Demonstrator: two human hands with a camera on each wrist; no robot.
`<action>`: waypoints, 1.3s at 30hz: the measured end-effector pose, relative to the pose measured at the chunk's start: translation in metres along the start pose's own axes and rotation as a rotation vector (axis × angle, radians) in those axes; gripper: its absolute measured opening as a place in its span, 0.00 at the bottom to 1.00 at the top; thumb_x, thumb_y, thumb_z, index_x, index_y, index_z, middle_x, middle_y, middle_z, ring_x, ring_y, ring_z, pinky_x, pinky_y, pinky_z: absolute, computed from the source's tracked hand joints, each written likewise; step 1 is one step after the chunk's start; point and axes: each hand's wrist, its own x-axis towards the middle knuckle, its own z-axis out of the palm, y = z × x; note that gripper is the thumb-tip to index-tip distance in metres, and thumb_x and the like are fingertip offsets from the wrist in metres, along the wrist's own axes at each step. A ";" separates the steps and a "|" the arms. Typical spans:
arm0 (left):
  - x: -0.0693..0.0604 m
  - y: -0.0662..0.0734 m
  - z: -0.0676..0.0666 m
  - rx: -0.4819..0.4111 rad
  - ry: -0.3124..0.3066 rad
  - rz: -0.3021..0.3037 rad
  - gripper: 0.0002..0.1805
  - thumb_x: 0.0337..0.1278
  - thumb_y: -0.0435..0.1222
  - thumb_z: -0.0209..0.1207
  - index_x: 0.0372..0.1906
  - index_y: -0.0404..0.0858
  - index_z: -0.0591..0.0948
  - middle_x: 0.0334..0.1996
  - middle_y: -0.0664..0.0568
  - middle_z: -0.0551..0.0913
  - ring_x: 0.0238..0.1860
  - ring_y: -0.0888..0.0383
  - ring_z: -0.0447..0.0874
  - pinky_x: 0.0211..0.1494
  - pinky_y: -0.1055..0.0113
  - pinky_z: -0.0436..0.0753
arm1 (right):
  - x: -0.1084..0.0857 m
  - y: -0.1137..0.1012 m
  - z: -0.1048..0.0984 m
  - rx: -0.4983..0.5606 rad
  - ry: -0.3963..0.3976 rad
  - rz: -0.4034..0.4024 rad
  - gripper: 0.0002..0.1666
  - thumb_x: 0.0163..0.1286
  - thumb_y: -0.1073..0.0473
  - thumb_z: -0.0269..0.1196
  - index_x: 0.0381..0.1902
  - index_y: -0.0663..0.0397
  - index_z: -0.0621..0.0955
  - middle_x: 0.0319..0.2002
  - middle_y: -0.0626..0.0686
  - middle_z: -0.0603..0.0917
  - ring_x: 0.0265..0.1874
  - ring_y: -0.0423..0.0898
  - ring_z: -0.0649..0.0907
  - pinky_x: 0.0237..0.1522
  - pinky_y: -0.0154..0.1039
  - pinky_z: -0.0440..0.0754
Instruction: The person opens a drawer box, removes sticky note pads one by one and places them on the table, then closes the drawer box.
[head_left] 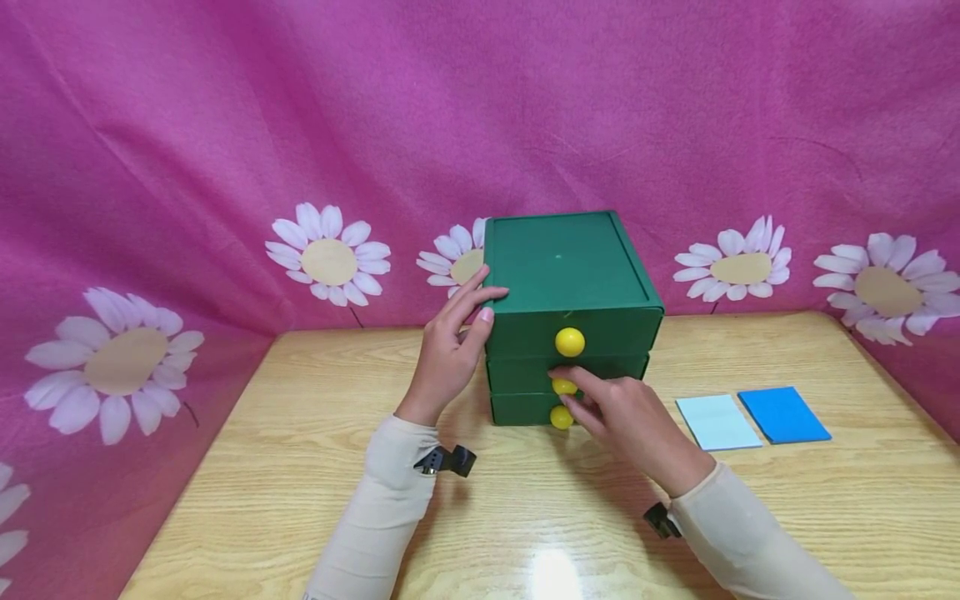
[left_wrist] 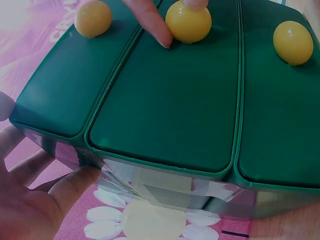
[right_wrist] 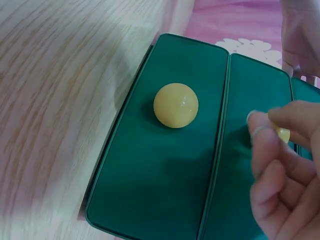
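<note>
A green three-drawer box (head_left: 567,262) stands on the table, each drawer front bearing a round yellow knob. My right hand (head_left: 633,421) pinches the middle knob (left_wrist: 189,22) between thumb and fingers; in the right wrist view the right hand (right_wrist: 287,170) covers most of that knob. The top knob (head_left: 570,342) and the bottom knob (right_wrist: 176,105) are untouched. My left hand (head_left: 450,354) rests against the box's left side near the top front corner, its fingers extended. In the left wrist view the left hand (left_wrist: 35,192) touches that side. All three drawers look closed.
To the right of the box, a light blue square pad (head_left: 718,422) and a darker blue square pad (head_left: 784,415) lie side by side on the wooden table (head_left: 285,467). A pink cloth (head_left: 420,108) with white flowers hangs behind and at the sides.
</note>
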 end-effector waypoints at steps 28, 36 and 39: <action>0.000 0.001 -0.001 0.006 -0.001 -0.013 0.17 0.69 0.30 0.47 0.57 0.32 0.78 0.70 0.42 0.65 0.71 0.49 0.61 0.55 0.50 0.79 | -0.005 0.008 0.015 -0.051 -0.142 -0.046 0.07 0.62 0.55 0.69 0.38 0.45 0.86 0.22 0.37 0.82 0.16 0.30 0.70 0.20 0.30 0.72; 0.000 -0.001 0.000 0.004 0.000 -0.006 0.16 0.69 0.30 0.47 0.57 0.32 0.78 0.70 0.42 0.65 0.71 0.50 0.61 0.55 0.50 0.79 | -0.006 0.009 0.018 -0.075 -0.161 -0.020 0.08 0.61 0.56 0.69 0.39 0.45 0.86 0.19 0.37 0.80 0.15 0.31 0.69 0.19 0.30 0.72; 0.000 -0.001 0.000 0.003 -0.004 -0.007 0.16 0.69 0.30 0.47 0.57 0.32 0.78 0.70 0.42 0.65 0.71 0.50 0.61 0.55 0.51 0.79 | -0.007 0.009 0.019 -0.090 -0.174 -0.009 0.08 0.61 0.56 0.70 0.39 0.45 0.86 0.20 0.37 0.81 0.15 0.31 0.70 0.19 0.30 0.72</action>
